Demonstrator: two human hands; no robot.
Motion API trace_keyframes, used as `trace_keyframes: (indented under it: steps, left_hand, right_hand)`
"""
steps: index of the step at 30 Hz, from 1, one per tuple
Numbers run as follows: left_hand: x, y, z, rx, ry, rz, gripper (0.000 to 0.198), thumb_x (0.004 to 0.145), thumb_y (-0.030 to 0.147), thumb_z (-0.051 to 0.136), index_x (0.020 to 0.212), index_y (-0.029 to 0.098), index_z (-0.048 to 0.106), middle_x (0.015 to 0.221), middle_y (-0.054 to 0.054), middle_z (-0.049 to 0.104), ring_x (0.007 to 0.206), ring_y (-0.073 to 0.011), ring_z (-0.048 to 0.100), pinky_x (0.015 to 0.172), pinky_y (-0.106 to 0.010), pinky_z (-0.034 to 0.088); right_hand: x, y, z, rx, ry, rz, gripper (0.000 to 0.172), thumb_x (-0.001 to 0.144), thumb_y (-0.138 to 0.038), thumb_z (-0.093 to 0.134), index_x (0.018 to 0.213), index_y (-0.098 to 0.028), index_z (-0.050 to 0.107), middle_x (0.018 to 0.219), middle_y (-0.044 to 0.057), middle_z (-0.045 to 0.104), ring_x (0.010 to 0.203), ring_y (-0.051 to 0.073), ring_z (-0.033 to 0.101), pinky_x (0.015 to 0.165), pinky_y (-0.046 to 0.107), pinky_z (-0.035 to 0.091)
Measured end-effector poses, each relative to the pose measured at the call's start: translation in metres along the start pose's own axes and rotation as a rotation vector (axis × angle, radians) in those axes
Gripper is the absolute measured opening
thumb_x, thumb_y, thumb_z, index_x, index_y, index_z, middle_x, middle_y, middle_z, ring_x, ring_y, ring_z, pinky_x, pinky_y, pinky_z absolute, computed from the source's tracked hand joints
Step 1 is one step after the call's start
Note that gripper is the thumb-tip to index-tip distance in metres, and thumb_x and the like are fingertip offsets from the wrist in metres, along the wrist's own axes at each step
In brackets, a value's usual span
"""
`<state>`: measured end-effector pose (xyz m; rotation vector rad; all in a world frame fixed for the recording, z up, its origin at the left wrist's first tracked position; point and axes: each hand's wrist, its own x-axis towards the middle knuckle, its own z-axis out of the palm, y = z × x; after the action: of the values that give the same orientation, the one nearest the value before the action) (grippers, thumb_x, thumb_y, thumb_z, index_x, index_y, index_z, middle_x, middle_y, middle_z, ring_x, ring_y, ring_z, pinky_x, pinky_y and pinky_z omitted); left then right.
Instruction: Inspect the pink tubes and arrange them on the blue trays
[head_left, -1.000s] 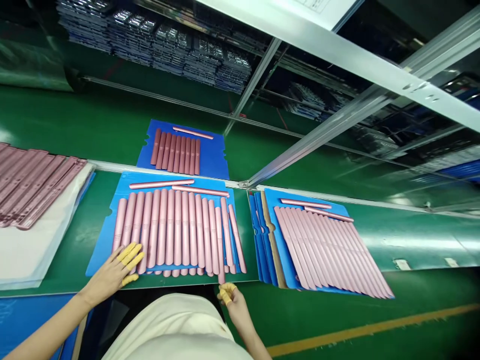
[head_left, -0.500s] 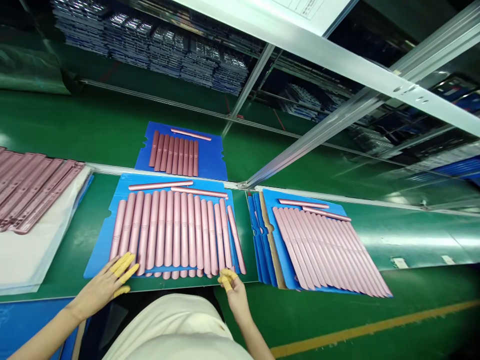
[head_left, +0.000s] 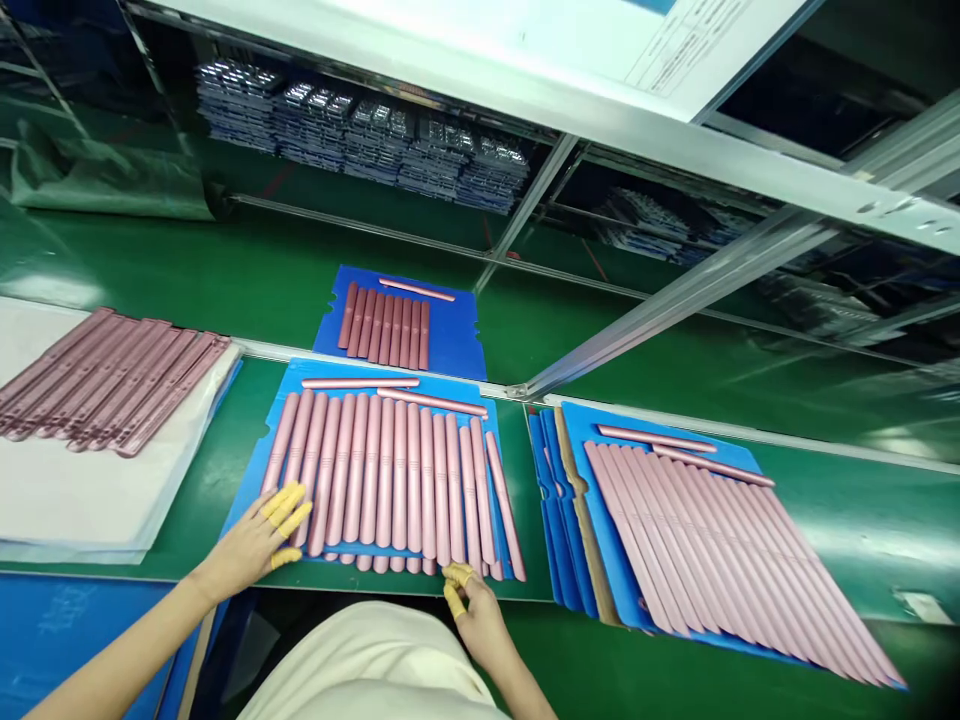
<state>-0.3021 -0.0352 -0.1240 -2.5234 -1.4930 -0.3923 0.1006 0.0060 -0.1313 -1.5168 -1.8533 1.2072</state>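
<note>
At the far left, darker pink parts (head_left: 112, 385) lie on a white sheet (head_left: 90, 510) upon the green worktop (head_left: 232, 420). Next is the left hand (head_left: 251, 545): its fingers are spread over the lower left end of the row of pink strips (head_left: 386, 475), gripping none. This row lies on a blue board (head_left: 250, 490) and I judge it mostly arranged. Behind it, a smaller set (head_left: 385, 325) lies on a darker board (head_left: 461, 340). The right hand (head_left: 472, 605) is at the lower edge, fingers bent close together; whether they pinch a strip, I cannot tell from here. Above it the row has small gaps, and the last strip (head_left: 506, 505) leans apart. Further right, stacked boards (head_left: 555, 530) leave little space; a metal post (head_left: 600, 335) rises behind, not blocking the hands. Finally, a slanted row (head_left: 731, 545) lies tightly packed, seemingly complete.
</note>
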Motion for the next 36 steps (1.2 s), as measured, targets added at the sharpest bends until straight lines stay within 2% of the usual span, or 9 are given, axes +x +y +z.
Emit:
trace_keyframes:
  steps: [5, 9, 12, 15, 19, 22, 26, 31, 36]
  left_hand:
    - [0.031, 0.032, 0.016, -0.098, -0.08, 0.105, 0.071, 0.079, 0.048, 0.055, 0.141, 0.025, 0.028, 0.144, -0.007, 0.038, 0.135, -0.0236, 0.027, 0.112, -0.042, 0.015]
    - [0.046, 0.025, 0.027, -0.051, -0.047, 0.068, 0.069, 0.082, 0.049, 0.05, 0.142, 0.025, 0.026, 0.144, -0.007, 0.038, 0.136, -0.0236, 0.025, 0.112, -0.042, 0.013]
    - [0.053, 0.021, 0.024, -0.046, -0.044, 0.049, 0.068, 0.083, 0.049, 0.049, 0.142, 0.024, 0.026, 0.145, -0.007, 0.035, 0.137, -0.0247, 0.023, 0.112, -0.042, 0.011]
    - [0.069, 0.039, 0.024, -0.126, -0.084, 0.074, 0.074, 0.08, 0.053, 0.05, 0.143, 0.026, 0.021, 0.147, -0.007, 0.033, 0.137, -0.0246, 0.023, 0.111, -0.043, 0.015]
    - [0.101, 0.075, 0.035, -0.213, -0.161, 0.11, 0.081, 0.075, 0.05, 0.059, 0.143, 0.026, 0.021, 0.146, -0.008, 0.033, 0.136, -0.0246, 0.026, 0.11, -0.046, 0.02]
    - [0.114, 0.088, 0.043, -0.158, -0.172, 0.062, 0.086, 0.072, 0.048, 0.064, 0.143, 0.025, 0.021, 0.147, -0.008, 0.03, 0.135, -0.0269, 0.027, 0.107, -0.048, 0.026]
    - [0.119, 0.098, 0.04, -0.105, -0.142, 0.017, 0.09, 0.073, 0.05, 0.063, 0.144, 0.023, 0.016, 0.148, -0.007, 0.026, 0.136, -0.0271, 0.024, 0.103, -0.049, 0.029]
    - [0.145, 0.14, 0.048, -0.195, -0.169, 0.144, 0.085, 0.075, 0.05, 0.06, 0.144, 0.021, 0.02, 0.149, -0.003, 0.022, 0.139, -0.0225, 0.015, 0.106, -0.048, 0.027]
    - [0.159, 0.16, 0.077, -0.227, -0.157, 0.044, 0.075, 0.074, 0.04, 0.062, 0.141, 0.02, 0.032, 0.146, -0.007, 0.03, 0.136, -0.0255, 0.024, 0.103, -0.05, 0.032]
  right_hand:
    - [0.004, -0.006, 0.001, -0.037, 0.033, -0.007, 0.029, 0.078, -0.027, 0.05, 0.102, -0.019, 0.065, 0.086, 0.009, 0.066, 0.076, 0.022, 0.064, 0.07, 0.038, 0.054]
    - [0.003, -0.016, -0.005, -0.082, 0.004, -0.001, 0.027, 0.081, -0.029, 0.051, 0.102, -0.021, 0.065, 0.09, 0.009, 0.069, 0.078, 0.022, 0.065, 0.075, 0.039, 0.054]
    - [0.015, -0.03, -0.023, -0.201, 0.018, -0.112, 0.026, 0.084, -0.028, 0.047, 0.103, -0.023, 0.064, 0.098, 0.008, 0.069, 0.089, 0.022, 0.065, 0.081, 0.038, 0.054]
    - [0.051, -0.045, -0.051, -0.49, 0.078, -0.279, 0.031, 0.085, -0.023, 0.043, 0.11, -0.021, 0.061, 0.104, 0.011, 0.066, 0.1, 0.023, 0.061, 0.088, 0.041, 0.051]
    - [0.131, -0.063, -0.085, -0.788, 0.066, -0.408, 0.04, 0.083, -0.014, 0.042, 0.12, -0.017, 0.055, 0.117, 0.013, 0.061, 0.113, 0.026, 0.052, 0.098, 0.048, 0.042]
    - [0.195, -0.072, -0.093, -0.847, 0.022, -0.434, 0.045, 0.081, -0.011, 0.043, 0.125, -0.014, 0.051, 0.125, 0.016, 0.056, 0.12, 0.029, 0.045, 0.101, 0.05, 0.036]
    - [0.261, -0.077, -0.087, -0.907, -0.091, -0.452, 0.049, 0.078, -0.009, 0.045, 0.126, -0.012, 0.05, 0.128, 0.016, 0.054, 0.122, 0.029, 0.042, 0.101, 0.046, 0.035]
    - [0.299, -0.072, -0.09, -0.936, -0.239, -0.443, 0.049, 0.073, -0.008, 0.05, 0.121, -0.015, 0.054, 0.109, 0.013, 0.063, 0.11, 0.026, 0.05, 0.096, 0.039, 0.037]
    - [0.305, -0.085, -0.097, -0.907, -0.245, -0.408, 0.037, 0.075, -0.005, 0.044, 0.108, -0.014, 0.059, 0.109, 0.013, 0.059, 0.094, 0.022, 0.058, 0.084, 0.034, 0.044]
